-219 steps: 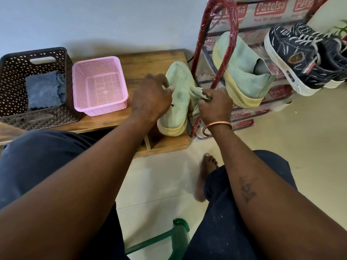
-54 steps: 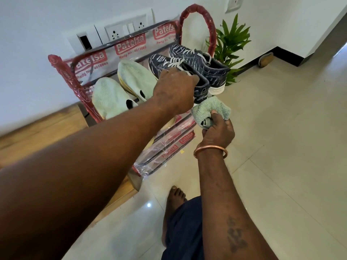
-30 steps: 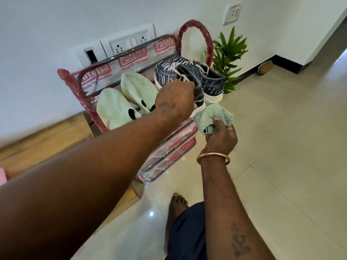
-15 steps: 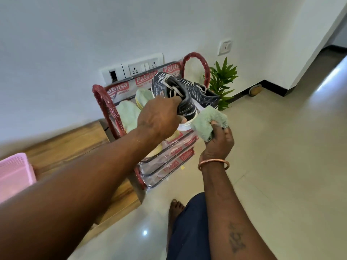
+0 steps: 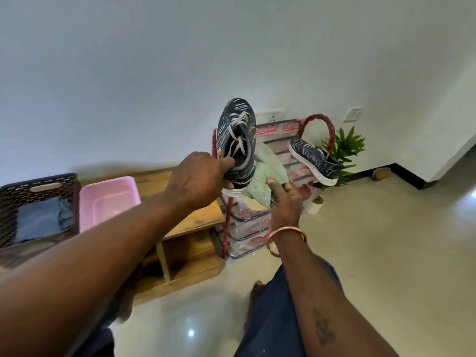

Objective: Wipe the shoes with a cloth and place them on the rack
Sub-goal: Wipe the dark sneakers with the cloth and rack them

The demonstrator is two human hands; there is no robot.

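Note:
My left hand (image 5: pixel 198 176) grips a dark navy sneaker (image 5: pixel 235 130) with white laces by its heel collar, toe pointing up, lifted in front of the red shoe rack (image 5: pixel 319 119). My right hand (image 5: pixel 284 202) holds a light green cloth (image 5: pixel 268 171) against the sneaker's right side. The matching navy sneaker (image 5: pixel 314 161) lies on the rack's upper shelf. The raised shoe and cloth hide the green shoes on the rack.
A low wooden bench (image 5: pixel 190 220) stands left of the rack with a pink basket (image 5: pixel 108 202) and a dark basket (image 5: pixel 38 207) holding a blue cloth. A potted plant (image 5: pixel 345 145) is right of the rack. My bare foot (image 5: pixel 253 292) rests on the tiled floor.
My left hand has lifted the navy sneaker off the rack and raised it toe-up. My right hand has brought the cloth against its side. The view has swung left, showing the baskets.

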